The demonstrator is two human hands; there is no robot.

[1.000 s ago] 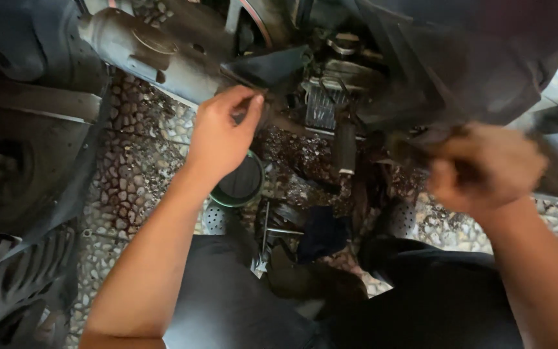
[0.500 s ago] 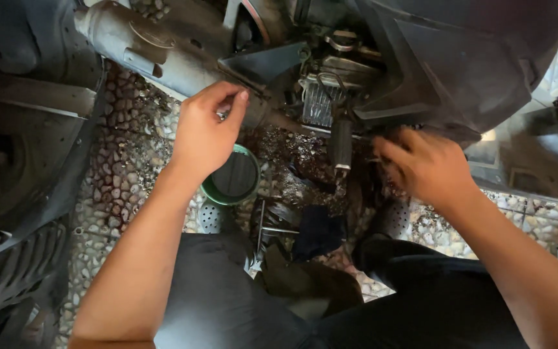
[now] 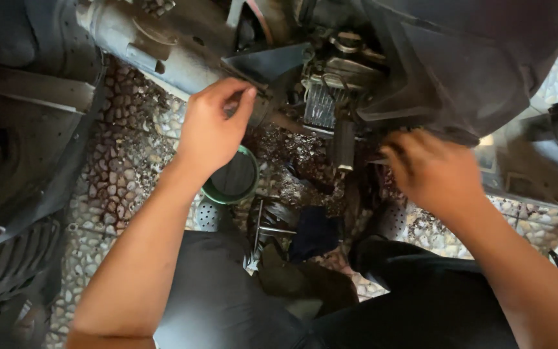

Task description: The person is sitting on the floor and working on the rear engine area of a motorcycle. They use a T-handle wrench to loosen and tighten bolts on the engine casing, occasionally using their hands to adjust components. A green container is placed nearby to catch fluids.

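Pinching something tiny by the grey exhaust pipe [image 3: 163, 55], left hand [image 3: 211, 129] is holding steady upper-centre; right hand [image 3: 431, 171] is sliding left toward the engine [image 3: 334, 84], grip blurry, can't tell.

Green bowl [image 3: 230, 181], pebbled floor [image 3: 130, 168]

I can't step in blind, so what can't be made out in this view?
Head view:
- Right hand: motion-blurred; fingertips and any tool unreadable.
- Left hand: fingertips curl against the exhaust pipe; what they pinch is hidden.
- Green bowl: partly covered by the left wrist.
- Engine: dark, cut off above.
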